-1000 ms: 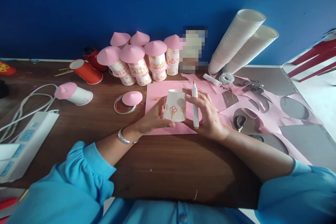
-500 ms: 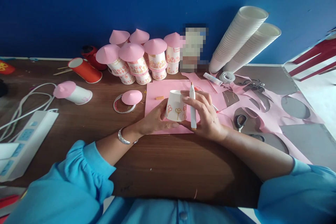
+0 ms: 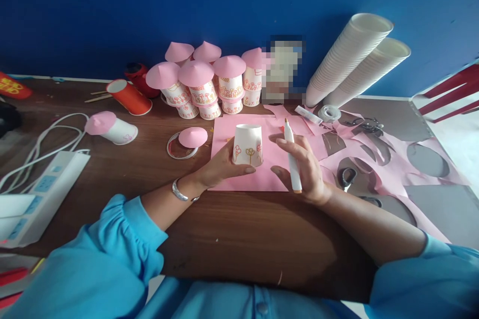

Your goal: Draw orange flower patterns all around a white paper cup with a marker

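Note:
A white paper cup [image 3: 248,138] with red and yellow-brown flowers drawn round its lower part is in my left hand [image 3: 220,165]. The thumb lies along its bottom edge, and the other fingers are hidden behind it. To the right, my right hand [image 3: 309,172] holds a white marker [image 3: 292,157] with its orange-brown tip pointing up; thumb and forefinger are spread apart from the cup. Beneath both hands lies a pink paper sheet [image 3: 224,179]. Left of it, a pink paper cone [image 3: 193,137] rests by a tape roll [image 3: 173,149].
Several cup towers with pink cone roofs [image 3: 196,74] stand along the blue wall. Tall stacks of paper cups [image 3: 350,55] lean at the right. Pink paper scraps [image 3: 389,179] and scissors [image 3: 347,177] cover the right side. A power strip [image 3: 45,199] with cables sits left.
My right hand has moved away from the cup to the right, taking the marker along. The cup has turned slightly in my left hand. The whole view has shifted a little.

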{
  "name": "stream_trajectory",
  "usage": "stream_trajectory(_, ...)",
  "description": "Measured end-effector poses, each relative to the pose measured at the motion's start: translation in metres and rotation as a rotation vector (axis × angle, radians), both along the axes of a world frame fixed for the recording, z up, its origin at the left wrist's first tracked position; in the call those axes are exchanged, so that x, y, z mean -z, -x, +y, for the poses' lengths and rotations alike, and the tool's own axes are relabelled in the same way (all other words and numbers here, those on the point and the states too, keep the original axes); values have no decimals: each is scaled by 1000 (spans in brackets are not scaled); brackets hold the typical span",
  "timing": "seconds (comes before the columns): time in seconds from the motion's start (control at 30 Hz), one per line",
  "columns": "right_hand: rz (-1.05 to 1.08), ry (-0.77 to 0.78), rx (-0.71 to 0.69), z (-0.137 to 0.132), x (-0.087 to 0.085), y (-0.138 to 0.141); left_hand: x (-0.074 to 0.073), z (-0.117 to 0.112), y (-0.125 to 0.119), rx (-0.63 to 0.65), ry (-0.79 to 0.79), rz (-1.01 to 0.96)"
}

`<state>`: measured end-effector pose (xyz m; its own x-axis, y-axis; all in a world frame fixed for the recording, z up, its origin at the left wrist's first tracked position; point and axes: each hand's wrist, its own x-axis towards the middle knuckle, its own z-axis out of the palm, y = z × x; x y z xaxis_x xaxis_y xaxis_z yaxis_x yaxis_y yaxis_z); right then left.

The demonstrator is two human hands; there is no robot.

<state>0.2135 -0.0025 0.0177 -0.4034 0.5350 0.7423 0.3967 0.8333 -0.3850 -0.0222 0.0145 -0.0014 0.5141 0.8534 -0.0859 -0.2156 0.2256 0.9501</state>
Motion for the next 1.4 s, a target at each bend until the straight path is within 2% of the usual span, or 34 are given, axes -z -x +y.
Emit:
stream_trajectory(0.27,38,8,11,-1,0,-2,1,1,1,-18,84,-162)
stream_trajectory(0.47,52,38,-70,0,0,-2,0,2,1,-6,100,-253)
stream_trajectory(0.6,58,101,-51,-1,1,1,0,2,2,24,96,-279)
stream_trajectory(1.0,32,106,-12,0,0,3,-3,3,3,28,107,-263)
stream_trajectory(1.13,27,94,0,0,0,3,1,3,2,6,78,-229)
stream_trajectory(1.23,18,98,-21,0,1,2,3,2,1,-61,16,-106)
stream_trajectory(1.4,-11,111,14,-1,4,3,-3,-2,-7,-169,-53,91)
